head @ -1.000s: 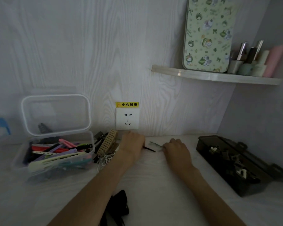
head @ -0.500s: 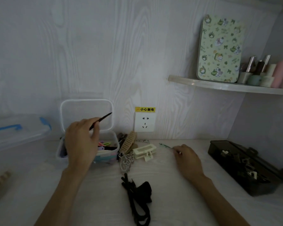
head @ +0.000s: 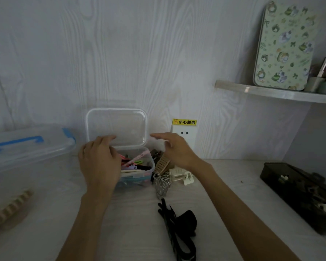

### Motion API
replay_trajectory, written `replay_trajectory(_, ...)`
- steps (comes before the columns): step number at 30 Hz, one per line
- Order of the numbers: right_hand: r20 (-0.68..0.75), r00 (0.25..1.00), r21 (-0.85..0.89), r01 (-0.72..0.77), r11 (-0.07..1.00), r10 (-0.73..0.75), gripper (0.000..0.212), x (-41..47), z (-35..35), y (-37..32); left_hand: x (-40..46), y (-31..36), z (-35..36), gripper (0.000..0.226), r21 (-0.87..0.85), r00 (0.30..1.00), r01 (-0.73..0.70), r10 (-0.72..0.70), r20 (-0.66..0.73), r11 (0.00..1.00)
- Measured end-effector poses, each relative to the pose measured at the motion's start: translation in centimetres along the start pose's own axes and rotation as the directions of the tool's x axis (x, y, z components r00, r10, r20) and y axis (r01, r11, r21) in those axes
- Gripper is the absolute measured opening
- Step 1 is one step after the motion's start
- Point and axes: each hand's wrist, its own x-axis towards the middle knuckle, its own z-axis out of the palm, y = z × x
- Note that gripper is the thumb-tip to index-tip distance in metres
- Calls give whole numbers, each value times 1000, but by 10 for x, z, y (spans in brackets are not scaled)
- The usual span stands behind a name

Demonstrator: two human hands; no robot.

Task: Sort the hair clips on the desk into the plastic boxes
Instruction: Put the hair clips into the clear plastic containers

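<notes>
A small clear plastic box (head: 139, 178) stands at the back of the desk, holding several coloured hair clips (head: 134, 164). Its lid (head: 117, 125) stands upright against the wall. My left hand (head: 100, 161) hovers over the box's left half, fingertips at the lid's lower edge. My right hand (head: 175, 149) reaches toward the lid's right corner, fingers stretched out; I see nothing in either hand. Beside the box lie a tan comb clip (head: 163, 163), a cream claw clip (head: 183, 176) and a silver wire clip (head: 162, 183). A black clip (head: 179, 223) lies nearer me.
A large clear box with blue handle (head: 26, 147) sits at the left, with a beige wavy clip (head: 9, 208) in front of it. A dark open box (head: 299, 191) holding small clips is at the right. A wall socket (head: 186, 136) and a shelf (head: 271, 93) are behind.
My left hand carried a thin dark pin from the desk to the small box; the pin is no longer visible. My right hand left the thin green clip and rose toward the lid.
</notes>
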Motion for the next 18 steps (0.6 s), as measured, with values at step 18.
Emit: replay_trajectory(18, 21, 797, 139, -600, 788, 604, 36, -54, -41, 102, -44, 33, -41, 78, -478, 203, -360, 567, 798, 801)
